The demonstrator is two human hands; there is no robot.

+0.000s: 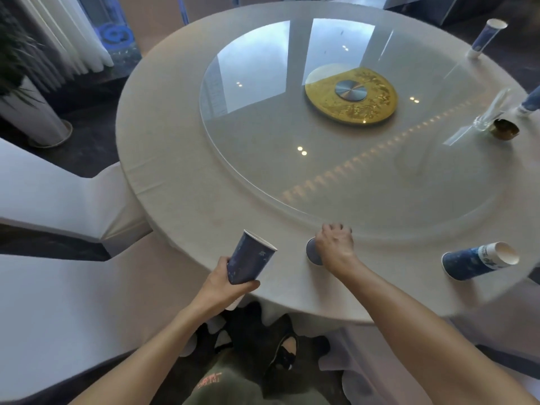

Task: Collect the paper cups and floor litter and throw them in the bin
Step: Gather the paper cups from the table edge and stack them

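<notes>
My left hand grips a dark blue paper cup near its base, tilted, just off the near edge of the round table. My right hand is closed over a second blue cup lying on its side on the tablecloth; only the cup's base shows. A third blue cup lies on its side at the near right, mouth pointing right. Another blue cup stands at the far right edge, and part of one more shows at the right border.
A glass turntable with a gold centre disc covers the table's middle. A clear glass and a small brown object sit at the right. White-covered chairs stand at the left, a potted plant behind them.
</notes>
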